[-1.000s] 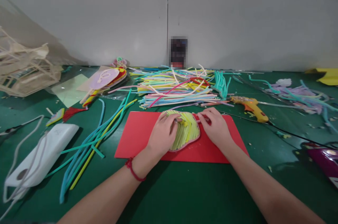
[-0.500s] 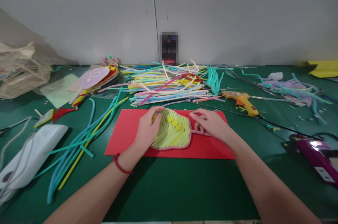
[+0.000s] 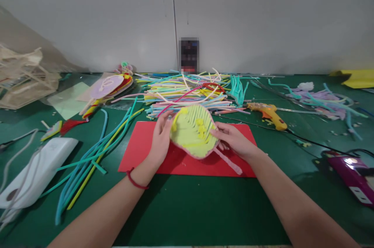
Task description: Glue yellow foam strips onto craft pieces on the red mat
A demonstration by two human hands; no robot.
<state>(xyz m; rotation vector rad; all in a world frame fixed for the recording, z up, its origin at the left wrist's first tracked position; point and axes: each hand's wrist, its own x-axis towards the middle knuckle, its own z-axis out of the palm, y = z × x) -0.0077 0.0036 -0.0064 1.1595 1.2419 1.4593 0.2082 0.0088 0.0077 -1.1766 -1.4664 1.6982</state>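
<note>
Between my hands is a yellow-green fan made of pipe cleaners, with a pink edge, small yellow flowers and a pink handle pointing down to the right. My left hand grips its left edge, thumb on the front. On the other side, my right hand pinches the right edge just above the handle. The fan is tilted up over a red board that lies on the green table. Fingers behind the fan are partly hidden.
Behind the board lies a heap of coloured pipe cleaners. A yellow glue gun rests at right, near a purple power strip. At left are loose blue and green strips, a white device and a finished purple fan.
The fan has been lifted off the red board and tilted up. Its handle has swung from pointing right to pointing down and right. My right hand has moved onto its edge.
</note>
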